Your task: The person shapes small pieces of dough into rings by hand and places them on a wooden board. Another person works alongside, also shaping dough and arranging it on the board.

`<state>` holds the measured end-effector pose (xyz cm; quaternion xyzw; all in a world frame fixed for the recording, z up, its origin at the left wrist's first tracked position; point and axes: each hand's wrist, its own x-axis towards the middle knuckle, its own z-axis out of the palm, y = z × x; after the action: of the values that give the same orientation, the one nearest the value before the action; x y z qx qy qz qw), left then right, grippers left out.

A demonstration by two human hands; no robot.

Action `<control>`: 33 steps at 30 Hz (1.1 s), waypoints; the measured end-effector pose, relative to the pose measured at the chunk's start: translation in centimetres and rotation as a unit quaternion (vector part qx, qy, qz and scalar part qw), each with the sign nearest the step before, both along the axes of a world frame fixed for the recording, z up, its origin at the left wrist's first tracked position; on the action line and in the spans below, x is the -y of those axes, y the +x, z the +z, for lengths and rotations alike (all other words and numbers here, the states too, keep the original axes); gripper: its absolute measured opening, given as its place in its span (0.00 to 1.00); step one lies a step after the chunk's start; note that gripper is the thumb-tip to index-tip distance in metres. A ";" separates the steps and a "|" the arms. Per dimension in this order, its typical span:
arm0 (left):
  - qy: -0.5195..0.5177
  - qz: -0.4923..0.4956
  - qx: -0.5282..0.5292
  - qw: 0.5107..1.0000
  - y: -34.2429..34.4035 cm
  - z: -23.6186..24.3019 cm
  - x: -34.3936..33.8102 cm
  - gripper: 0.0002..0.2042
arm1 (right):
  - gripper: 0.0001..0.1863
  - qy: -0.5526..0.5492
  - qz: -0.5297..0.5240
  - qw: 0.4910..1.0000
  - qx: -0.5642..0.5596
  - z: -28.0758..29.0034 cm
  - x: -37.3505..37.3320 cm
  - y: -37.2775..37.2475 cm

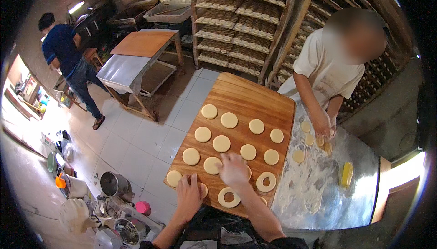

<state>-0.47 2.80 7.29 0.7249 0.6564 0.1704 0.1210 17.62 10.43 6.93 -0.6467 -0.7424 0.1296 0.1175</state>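
My left hand [189,193] rests at the near left of a wooden board [266,105], fingers spread, beside a flat dough round [203,190] that it partly covers. Farther right, my right hand [235,171] is blurred by motion and reaches over the board between a dough round [212,165] and another mostly hidden behind the hand. Whether its fingers hold anything cannot be made out. Several pale dough rounds [221,143] lie in rough rows on the wood. Nearest me are dough rings with open centres, one at the front [223,202] and one at the right [259,186].
A floured metal table [291,199] adjoins the board's right side, where another person [334,73] handles small dough pieces. A yellow object [347,175] lies there. Racks of dough trays [236,26] stand behind. Pots [114,184] sit lower left; a second person [68,53] stands far left.
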 end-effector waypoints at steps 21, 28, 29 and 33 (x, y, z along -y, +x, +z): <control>-0.177 -0.302 0.232 0.907 19.3 4.6 0.2 0.13 | 0.23 -0.081 -0.299 0.916 -0.254 -0.7 16.4 28.8; -0.143 -0.411 0.081 0.897 33.2 -1.0 2.4 0.16 | 0.29 -0.042 -0.484 0.874 -0.017 -2.0 21.6 35.1; -0.058 -0.396 0.070 0.914 33.4 -1.6 2.8 0.17 | 0.29 -0.090 -0.458 0.884 -0.018 -1.9 21.3 35.0; 0.026 -0.374 -0.001 0.927 33.2 -2.7 4.0 0.20 | 0.27 -0.112 -0.349 0.930 -0.040 -1.3 19.7 34.4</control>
<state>32.75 -1.21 4.61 0.9209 0.3330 0.1290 0.1562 52.01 -9.29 5.63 -0.8680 -0.4455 0.1883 0.1122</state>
